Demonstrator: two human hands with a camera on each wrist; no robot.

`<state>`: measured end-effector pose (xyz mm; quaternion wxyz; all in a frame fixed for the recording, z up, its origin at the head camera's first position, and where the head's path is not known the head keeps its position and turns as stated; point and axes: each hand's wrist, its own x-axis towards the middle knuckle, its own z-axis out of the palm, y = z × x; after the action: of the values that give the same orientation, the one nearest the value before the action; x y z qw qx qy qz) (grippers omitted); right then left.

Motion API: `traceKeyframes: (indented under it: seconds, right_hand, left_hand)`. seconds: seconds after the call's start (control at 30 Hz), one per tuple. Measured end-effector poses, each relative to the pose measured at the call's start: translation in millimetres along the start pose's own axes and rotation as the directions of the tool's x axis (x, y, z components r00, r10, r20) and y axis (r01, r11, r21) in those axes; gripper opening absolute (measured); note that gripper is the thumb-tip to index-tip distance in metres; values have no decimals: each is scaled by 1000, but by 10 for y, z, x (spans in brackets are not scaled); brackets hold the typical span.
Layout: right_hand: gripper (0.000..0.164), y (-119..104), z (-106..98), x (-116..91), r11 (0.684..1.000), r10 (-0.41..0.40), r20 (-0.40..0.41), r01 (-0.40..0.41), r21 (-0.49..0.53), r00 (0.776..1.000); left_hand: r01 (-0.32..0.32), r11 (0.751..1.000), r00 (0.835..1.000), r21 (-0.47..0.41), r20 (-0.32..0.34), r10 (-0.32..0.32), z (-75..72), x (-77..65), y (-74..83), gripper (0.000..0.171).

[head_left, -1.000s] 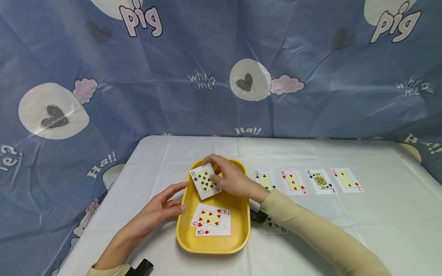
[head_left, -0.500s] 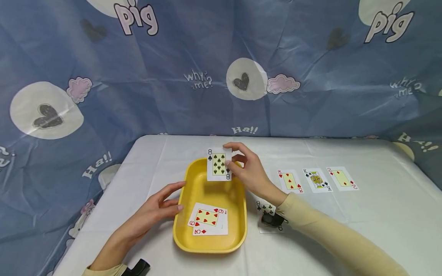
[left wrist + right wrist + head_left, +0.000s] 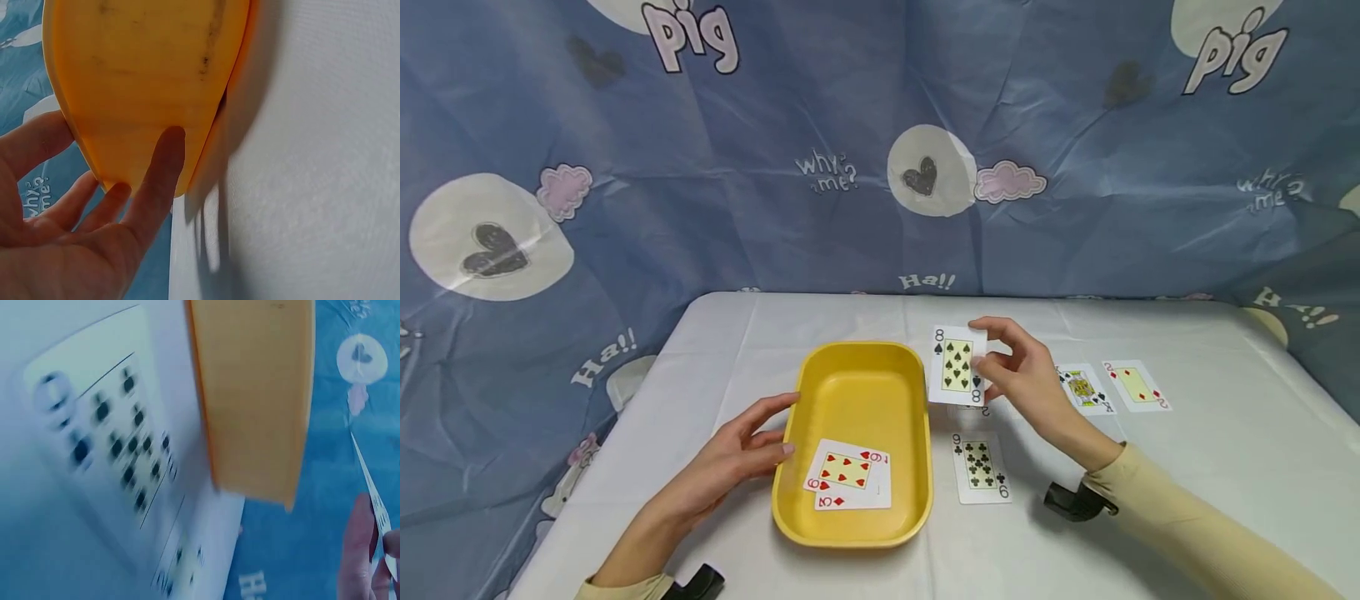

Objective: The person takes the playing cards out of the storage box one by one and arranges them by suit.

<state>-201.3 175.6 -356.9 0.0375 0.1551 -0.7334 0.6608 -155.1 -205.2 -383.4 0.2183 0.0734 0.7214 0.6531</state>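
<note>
My right hand (image 3: 1026,379) pinches an eight of spades (image 3: 957,365) by its right edge, just past the far right side of a yellow tray (image 3: 857,400). In the right wrist view that card (image 3: 370,481) is seen nearly edge-on between thumb and fingers. My left hand (image 3: 741,454) rests against the tray's left side with loosely extended fingers; the left wrist view shows the fingertips on its outer wall (image 3: 144,81). Inside the tray, a six of hearts (image 3: 845,470) overlaps a diamond card (image 3: 850,502).
Right of the tray lies a nine of clubs (image 3: 981,467). Farther right are a king of spades (image 3: 1084,389) and a two of diamonds (image 3: 1137,385). Behind the held card, a mostly hidden card (image 3: 970,411) shows its lower edge. A patterned blue cloth (image 3: 760,225) hangs behind the table.
My right hand has lifted the eight of spades out of the tray and carried it rightward, over the row of cards. The left hand stays at the tray's side.
</note>
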Motion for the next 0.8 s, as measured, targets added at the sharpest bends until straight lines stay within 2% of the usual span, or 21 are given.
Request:
traceKeyframes:
  seconds: [0.23, 0.43, 0.57, 0.7, 0.8]
  right_hand:
    - [41, -20, -475, -219, 996, 24, -35, -27, -81, 999]
    - [42, 23, -906, -421, 978, 69, -1, -68, -198, 998]
    - [41, 71, -1163, -557, 950, 124, 40, -107, -292, 991]
    - [40, 153, -1393, -676, 915, 200, 48, -169, -367, 979]
    - [40, 242, -1538, -753, 890, 229, 63, -183, -417, 971]
  left_hand:
    - [3, 1000, 1000, -5, -14, -3, 1, 9, -4, 65]
    - [37, 999, 999, -8, -19, -37, 14, 15, 13, 66]
    - [47, 999, 998, -8, -27, -48, 14, 16, 11, 66]
    - [52, 999, 998, -10, -29, -53, 15, 18, 9, 66]
    - [56, 998, 998, -11, -29, -56, 17, 17, 10, 67]
